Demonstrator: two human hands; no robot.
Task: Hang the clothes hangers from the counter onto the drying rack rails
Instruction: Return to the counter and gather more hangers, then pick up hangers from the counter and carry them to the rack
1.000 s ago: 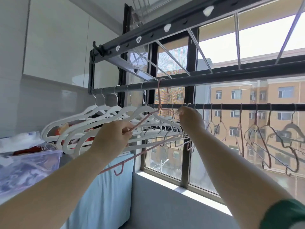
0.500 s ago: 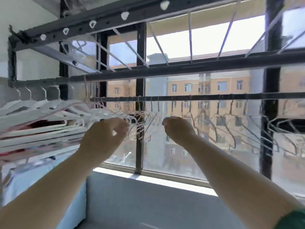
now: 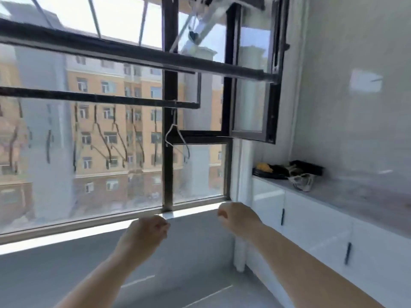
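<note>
**Empty hands, hangers waiting on the desk**

Our left hand (image 3: 144, 232) and right hand (image 3: 238, 218) were low before the window sill, both with fingers curled and gripping nothing. The hangers (image 3: 303, 182) lay in a small tangled heap on the desk (image 3: 367, 201), just beside a black tray (image 3: 310, 167) and well apart from either hand. One pale hanger (image 3: 176, 135) hung from the lower rail (image 3: 100, 98). We judged the heap light, thin and stiff, and apt to snag. We would take each hanger at the neck under its hook and lift it free slowly.
</note>
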